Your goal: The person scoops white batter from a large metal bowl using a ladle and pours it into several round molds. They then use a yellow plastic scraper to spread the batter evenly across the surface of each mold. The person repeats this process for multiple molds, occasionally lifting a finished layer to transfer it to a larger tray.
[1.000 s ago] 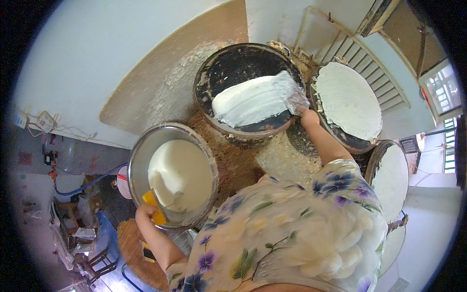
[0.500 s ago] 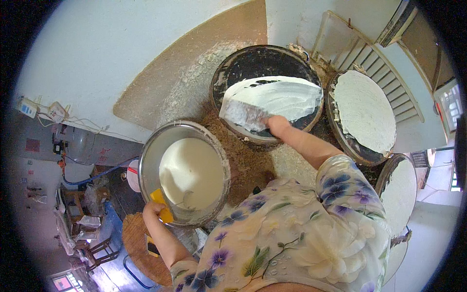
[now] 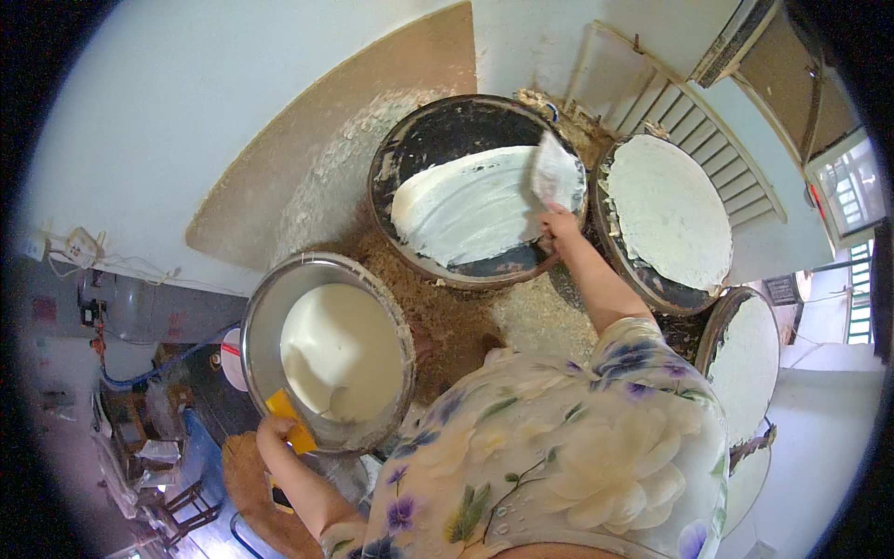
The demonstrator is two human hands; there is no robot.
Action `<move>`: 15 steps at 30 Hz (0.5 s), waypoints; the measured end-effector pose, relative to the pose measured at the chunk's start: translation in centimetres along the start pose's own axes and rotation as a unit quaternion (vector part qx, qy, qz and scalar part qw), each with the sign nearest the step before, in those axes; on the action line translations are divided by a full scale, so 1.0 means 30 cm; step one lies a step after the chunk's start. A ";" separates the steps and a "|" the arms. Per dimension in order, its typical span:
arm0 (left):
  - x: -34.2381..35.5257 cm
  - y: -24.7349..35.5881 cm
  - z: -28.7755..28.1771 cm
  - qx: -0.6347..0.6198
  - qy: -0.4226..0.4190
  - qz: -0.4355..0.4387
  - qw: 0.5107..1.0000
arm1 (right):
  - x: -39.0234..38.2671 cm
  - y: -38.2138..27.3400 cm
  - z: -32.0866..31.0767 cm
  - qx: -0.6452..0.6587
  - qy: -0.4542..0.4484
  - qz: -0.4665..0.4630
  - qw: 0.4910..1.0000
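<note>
My right hand (image 3: 559, 226) grips a flat scraper (image 3: 557, 172) smeared with white batter, its blade standing at the right side of a round black griddle (image 3: 447, 130). White batter (image 3: 466, 207) lies spread with curved streaks over the griddle's middle and near part; the far part shows black. At the lower left, my left hand (image 3: 273, 430) is closed on a yellow scraper (image 3: 291, 421) at the near-left rim of a deep metal pot (image 3: 259, 326). Inside the pot is pale liquid batter (image 3: 340, 326).
More round griddles coated in white stand to the right: one beside the working griddle (image 3: 663, 210), another nearer me (image 3: 745, 363). A brown, crusted surface (image 3: 447, 317) lies between pot and griddles. A wooden round tabletop (image 3: 251, 484) is at lower left; a slatted rack (image 3: 717, 140) leans behind.
My right hand has swept the scraper from the griddle's near-left side across to its right side. My left hand stays at the pot with the yellow scraper. The whole view has shifted slightly.
</note>
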State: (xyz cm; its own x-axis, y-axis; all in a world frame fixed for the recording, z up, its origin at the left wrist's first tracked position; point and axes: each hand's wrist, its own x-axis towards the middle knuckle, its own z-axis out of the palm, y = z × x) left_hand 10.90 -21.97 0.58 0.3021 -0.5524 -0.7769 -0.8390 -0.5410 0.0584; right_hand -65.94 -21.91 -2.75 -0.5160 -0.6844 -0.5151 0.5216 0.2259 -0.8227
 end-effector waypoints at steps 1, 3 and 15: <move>-0.016 0.001 0.002 -0.017 -0.017 0.017 1.000 | 0.001 0.018 0.088 -0.004 -0.053 0.017 0.998; -0.054 0.029 -0.008 -0.051 0.015 -0.009 0.999 | -0.028 0.065 0.240 -0.214 -0.138 0.020 0.967; -0.125 0.098 -0.032 0.023 0.051 0.010 0.998 | 0.129 -0.112 0.249 -0.779 -0.058 -0.241 0.577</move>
State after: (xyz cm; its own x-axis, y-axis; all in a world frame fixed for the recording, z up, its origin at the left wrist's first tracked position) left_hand 7.71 -22.09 4.27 0.3278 -0.6257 -0.7079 -0.8647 -0.5005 0.0421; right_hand -64.62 -30.51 -0.19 -0.2506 -0.9489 -0.1917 -0.9521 0.2774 -0.1283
